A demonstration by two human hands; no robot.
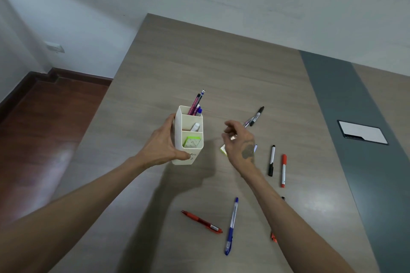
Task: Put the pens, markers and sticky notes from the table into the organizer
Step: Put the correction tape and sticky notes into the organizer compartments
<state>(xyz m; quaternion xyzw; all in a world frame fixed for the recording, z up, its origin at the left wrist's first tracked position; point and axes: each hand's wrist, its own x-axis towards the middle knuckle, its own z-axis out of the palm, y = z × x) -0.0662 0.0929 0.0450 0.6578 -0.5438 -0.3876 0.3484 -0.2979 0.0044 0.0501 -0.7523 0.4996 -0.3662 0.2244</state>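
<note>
Two hands over the surface [221,68]: left hand [162,144] clasped the cream organizer [188,139], pens upright in its far compartment, green sticky notes nearest. Right hand [240,139] hovered just beside it, fingers loosely spread, empty. Markers and pens lay scattered right and nearer.

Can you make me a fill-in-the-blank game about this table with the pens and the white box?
1. The left hand holds the white ____.
2. The organizer has a green sticky note pad in its ____ compartment.
3. The pen lying beside the blue pen on the table is ____.
4. The right hand is holding ____.

Missing words: organizer; nearest; red; nothing
</note>
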